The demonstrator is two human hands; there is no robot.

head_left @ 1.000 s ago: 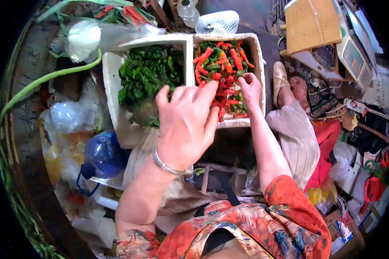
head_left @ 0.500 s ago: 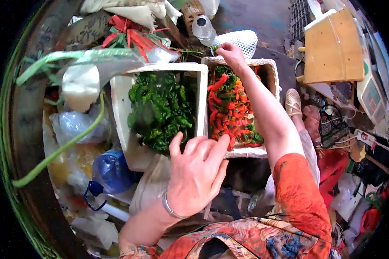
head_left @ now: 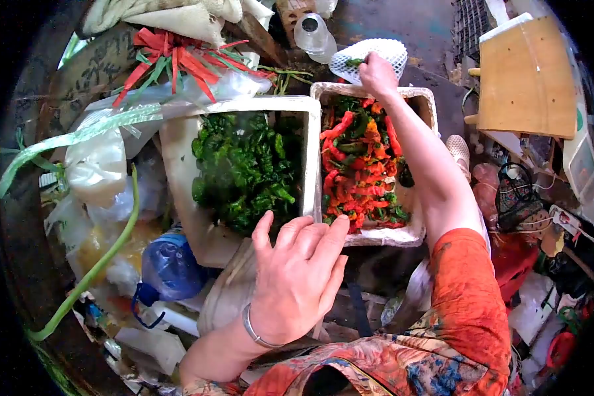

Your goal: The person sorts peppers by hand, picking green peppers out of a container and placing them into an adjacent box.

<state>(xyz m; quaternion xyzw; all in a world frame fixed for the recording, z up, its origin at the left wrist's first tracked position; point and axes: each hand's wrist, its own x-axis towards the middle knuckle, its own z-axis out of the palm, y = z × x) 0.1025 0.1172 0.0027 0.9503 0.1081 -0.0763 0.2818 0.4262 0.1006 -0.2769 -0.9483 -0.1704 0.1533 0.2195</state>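
Observation:
My right hand [head_left: 379, 76] is stretched to the far end of the right foam box [head_left: 376, 239], its fingers closed on a small green pepper [head_left: 355, 63]. Just beneath that hand lies a white foam net [head_left: 391, 53]. Red, orange and some green peppers [head_left: 363, 191] fill the right box. The left foam box [head_left: 244, 104] beside it contains a heap of green peppers [head_left: 241, 165]. My left hand [head_left: 297, 277], a bangle on its wrist, hovers near the boxes' adjoining near corners with fingers extended and nothing in them. Whether it touches a rim I cannot tell.
A clear bottle [head_left: 313, 36] stands beyond the boxes. To the left are a large blue bottle [head_left: 171, 267], plastic bags and a bundle of red and green ties [head_left: 175, 59]. A scale [head_left: 581, 152] and a wooden stool-like piece [head_left: 525, 79] are at right.
My right hand has shifted rightward with the green pepper and is now over the foam net. My left hand has hardly moved. The view has tilted slightly.

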